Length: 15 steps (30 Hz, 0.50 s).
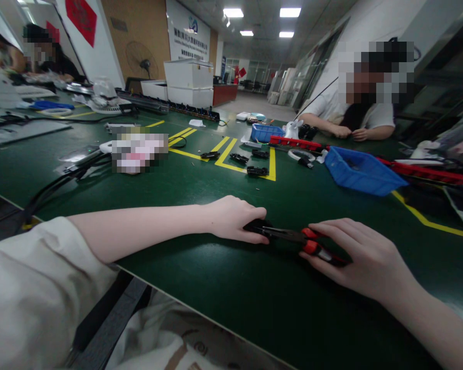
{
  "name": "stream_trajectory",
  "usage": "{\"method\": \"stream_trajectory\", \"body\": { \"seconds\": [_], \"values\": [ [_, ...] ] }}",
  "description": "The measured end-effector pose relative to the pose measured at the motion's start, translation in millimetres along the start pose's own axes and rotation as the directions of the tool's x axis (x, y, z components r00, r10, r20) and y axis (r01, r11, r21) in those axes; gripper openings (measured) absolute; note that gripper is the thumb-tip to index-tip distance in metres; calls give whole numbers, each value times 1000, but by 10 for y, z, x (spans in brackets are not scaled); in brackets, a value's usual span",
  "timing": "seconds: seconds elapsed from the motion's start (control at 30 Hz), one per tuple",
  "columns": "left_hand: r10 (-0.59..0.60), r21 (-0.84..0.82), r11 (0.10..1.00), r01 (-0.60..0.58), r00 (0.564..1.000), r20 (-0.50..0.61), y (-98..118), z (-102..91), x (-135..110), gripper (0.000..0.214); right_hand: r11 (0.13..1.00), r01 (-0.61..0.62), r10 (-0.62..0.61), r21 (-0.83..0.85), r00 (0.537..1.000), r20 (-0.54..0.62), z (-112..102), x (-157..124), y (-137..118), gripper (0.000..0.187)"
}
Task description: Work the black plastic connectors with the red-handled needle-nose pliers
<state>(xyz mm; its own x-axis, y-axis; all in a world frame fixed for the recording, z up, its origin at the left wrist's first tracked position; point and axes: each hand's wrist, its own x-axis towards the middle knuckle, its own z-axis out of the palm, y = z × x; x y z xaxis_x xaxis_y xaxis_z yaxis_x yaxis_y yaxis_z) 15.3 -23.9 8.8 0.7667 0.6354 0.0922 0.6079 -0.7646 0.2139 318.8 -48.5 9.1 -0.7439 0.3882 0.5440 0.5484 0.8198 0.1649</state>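
- Left hand (231, 218): closed, knuckles up, over a small black part (254, 225) pinned on the green table mat (231, 298). Only the part's edge shows past the fingers; can't tell what it is.
- Right hand (364, 257): fingers spread and curled loosely over the red handles of the pliers (297, 237). Resting on them, not squeezing as far as I can see.
- Pliers lie flat on the mat, nose pointing to 9 o'clock, tip touching or inside the black part just under the left fingertips. Contact point is hidden, so I can't tell if the tips are biting.
- Progress, my read: tool and part are brought together, the actual squeeze or pull looks not yet done. Nothing finished lies beside the hands.
- At 12 o'clock from the hands, well apart: four similar black connectors (256, 170) scattered around the yellow floor-tape lines (226, 151). Likely the rest of the batch, state unclear at this range.
- At 1–2 o'clock: empty-looking blue bin (360, 172), a red rail (420, 172) behind it, a smaller blue tray (266, 132) farther back.
- At 10 o'clock: black cables (57, 182) running off the table edge.
- Another person sits at 1 o'clock across the table, hands (349, 133) together on the mat; more people far off at 10 o'clock.
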Motion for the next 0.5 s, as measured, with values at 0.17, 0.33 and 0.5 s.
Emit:
{"method": "stream_trajectory", "body": {
  "seconds": [0.17,0.33,0.5],
  "values": [
    [0,-5,1000,0,1000,1,0,4,-2,41,999,-42,41,16,999,29,-1,5,-8,23],
    [4,-19,1000,-3,1000,8,-14,7,-4,40,998,-61,60,28,997,47,-2,-10,-20,24],
    [-3,1,1000,3,1000,3,-9,5,-3,42,999,-36,37,-14,999,36,-3,12,-17,22]
  ]
}}
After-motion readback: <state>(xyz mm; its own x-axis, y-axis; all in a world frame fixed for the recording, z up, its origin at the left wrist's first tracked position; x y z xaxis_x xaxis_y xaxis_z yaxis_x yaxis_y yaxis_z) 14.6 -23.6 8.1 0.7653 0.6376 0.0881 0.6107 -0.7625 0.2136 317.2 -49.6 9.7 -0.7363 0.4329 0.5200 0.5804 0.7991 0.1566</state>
